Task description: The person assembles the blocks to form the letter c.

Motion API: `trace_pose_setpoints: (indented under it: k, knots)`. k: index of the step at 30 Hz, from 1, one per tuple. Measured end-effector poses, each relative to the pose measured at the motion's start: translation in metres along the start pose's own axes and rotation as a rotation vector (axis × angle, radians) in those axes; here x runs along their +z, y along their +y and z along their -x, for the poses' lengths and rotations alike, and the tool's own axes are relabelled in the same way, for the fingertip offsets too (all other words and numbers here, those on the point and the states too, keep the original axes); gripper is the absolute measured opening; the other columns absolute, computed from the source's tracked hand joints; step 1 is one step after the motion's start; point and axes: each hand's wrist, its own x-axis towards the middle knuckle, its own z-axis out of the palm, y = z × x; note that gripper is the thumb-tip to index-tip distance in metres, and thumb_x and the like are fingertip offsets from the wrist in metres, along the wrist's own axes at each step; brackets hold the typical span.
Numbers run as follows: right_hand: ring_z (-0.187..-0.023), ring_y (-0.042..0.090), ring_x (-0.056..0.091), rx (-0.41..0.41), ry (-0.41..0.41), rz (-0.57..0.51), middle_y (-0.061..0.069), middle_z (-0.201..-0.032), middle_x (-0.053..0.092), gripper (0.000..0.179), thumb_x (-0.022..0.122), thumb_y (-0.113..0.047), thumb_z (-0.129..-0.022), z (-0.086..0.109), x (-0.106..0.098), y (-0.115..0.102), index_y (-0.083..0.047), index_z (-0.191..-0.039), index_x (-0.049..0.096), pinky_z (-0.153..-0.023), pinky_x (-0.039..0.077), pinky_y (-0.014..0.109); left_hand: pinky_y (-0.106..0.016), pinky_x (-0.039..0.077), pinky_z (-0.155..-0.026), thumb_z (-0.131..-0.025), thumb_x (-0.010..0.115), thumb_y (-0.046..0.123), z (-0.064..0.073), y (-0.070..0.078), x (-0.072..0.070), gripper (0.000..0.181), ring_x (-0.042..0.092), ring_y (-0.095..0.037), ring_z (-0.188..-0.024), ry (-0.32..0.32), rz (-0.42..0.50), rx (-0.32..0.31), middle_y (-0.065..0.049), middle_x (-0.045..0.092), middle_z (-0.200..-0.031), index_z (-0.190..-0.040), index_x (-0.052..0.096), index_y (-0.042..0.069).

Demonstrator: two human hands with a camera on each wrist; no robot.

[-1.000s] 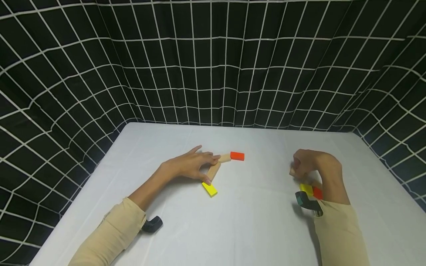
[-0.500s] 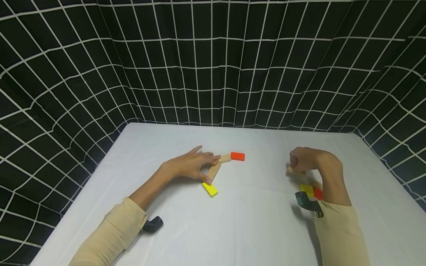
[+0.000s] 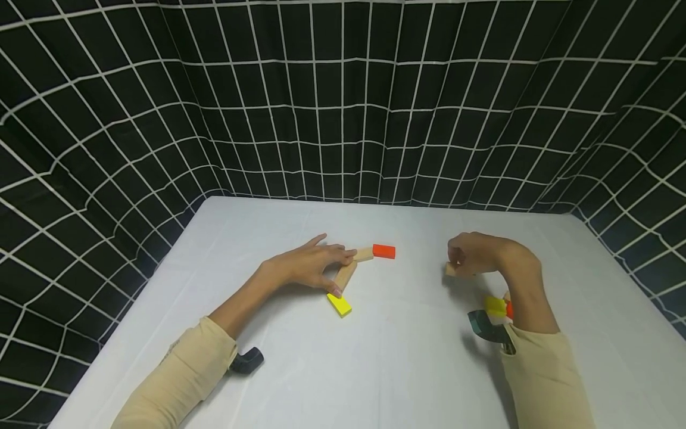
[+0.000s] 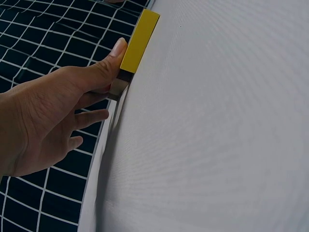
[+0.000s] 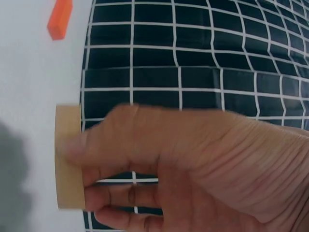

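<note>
My left hand (image 3: pixel 308 267) spans a plain wooden block (image 3: pixel 345 276), thumb at its near end and index finger at its far end. A yellow block (image 3: pixel 340 305) adjoins the near end, by the thumb. Past the index finger lie a second plain wooden block (image 3: pixel 365 254) and a red block (image 3: pixel 384 251), end to end. In the left wrist view the thumb covers part of the joint by the yellow block (image 4: pixel 140 41). On the right, my right hand (image 3: pixel 479 253) pinches another wooden block (image 5: pixel 69 186) between thumb and fingers, seemingly just above the table.
A yellow block (image 3: pixel 495 306) and a red block (image 3: pixel 510 310) lie by my right wrist, the red one partly hidden. Part of another wooden block shows behind them. The white table (image 3: pixel 407 357) ends at a black curtain (image 3: pixel 343 119) with white grid lines.
My right hand has moved left with the wooden block, away from the yellow and red blocks by the wrist. The left hand and the row of blocks have stayed put.
</note>
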Motion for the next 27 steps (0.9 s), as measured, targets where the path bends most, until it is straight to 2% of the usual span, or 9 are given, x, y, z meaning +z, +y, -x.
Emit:
trace_pose_setpoints:
  k: [5, 9, 15, 19, 27]
  knots:
    - [-0.088, 0.02, 0.059, -0.044, 0.014, -0.002, 0.003, -0.094, 0.064, 0.016, 0.075, -0.021, -0.089, -0.001, 0.001, -0.013, -0.014, -0.102, 0.068, -0.074, 0.054, 0.033, -0.056, 0.004, -0.136, -0.086, 0.079, 0.057, 0.0, -0.001, 0.001, 0.08, 0.035, -0.022, -0.16, 0.004, -0.001, -0.003, 0.004, 0.042, -0.168, -0.151, 0.056, 0.017]
    - [-0.084, 0.017, 0.058, -0.089, 0.008, 0.001, 0.001, -0.09, 0.064, 0.014, 0.073, -0.024, -0.091, -0.002, 0.001, -0.026, -0.013, -0.1, 0.068, -0.072, 0.051, 0.031, -0.057, 0.005, -0.136, -0.086, 0.079, 0.057, 0.0, 0.0, 0.0, 0.08, 0.035, -0.023, -0.159, 0.01, -0.004, 0.003, 0.004, 0.043, -0.168, -0.151, 0.056, 0.017]
    - [-0.077, 0.012, 0.056, -0.2, -0.012, 0.001, -0.003, -0.08, 0.062, 0.011, 0.072, -0.024, -0.091, -0.007, 0.005, -0.045, -0.014, -0.095, 0.068, -0.07, 0.046, 0.028, -0.057, 0.006, -0.136, -0.086, 0.079, 0.056, 0.001, 0.0, 0.001, 0.079, 0.036, -0.022, -0.159, 0.012, 0.001, 0.007, 0.003, 0.043, -0.167, -0.151, 0.056, 0.016]
    - [-0.075, 0.011, 0.055, -0.259, -0.015, 0.002, -0.004, -0.079, 0.061, 0.009, 0.071, -0.021, -0.091, -0.007, 0.007, -0.055, -0.014, -0.093, 0.066, -0.07, 0.045, 0.027, -0.059, 0.007, -0.135, -0.086, 0.08, 0.054, 0.001, 0.0, 0.001, 0.078, 0.037, -0.023, -0.158, 0.019, -0.007, 0.015, 0.002, 0.044, -0.167, -0.15, 0.057, 0.016]
    - [-0.079, 0.012, 0.055, -0.305, -0.036, 0.01, -0.003, -0.083, 0.061, 0.009, 0.073, -0.018, -0.091, -0.011, 0.014, -0.077, -0.016, -0.095, 0.065, -0.071, 0.047, 0.026, -0.06, 0.008, -0.135, -0.087, 0.08, 0.053, -0.001, 0.0, 0.001, 0.076, 0.039, -0.024, -0.158, 0.016, -0.02, 0.024, 0.002, 0.046, -0.166, -0.149, 0.058, 0.015]
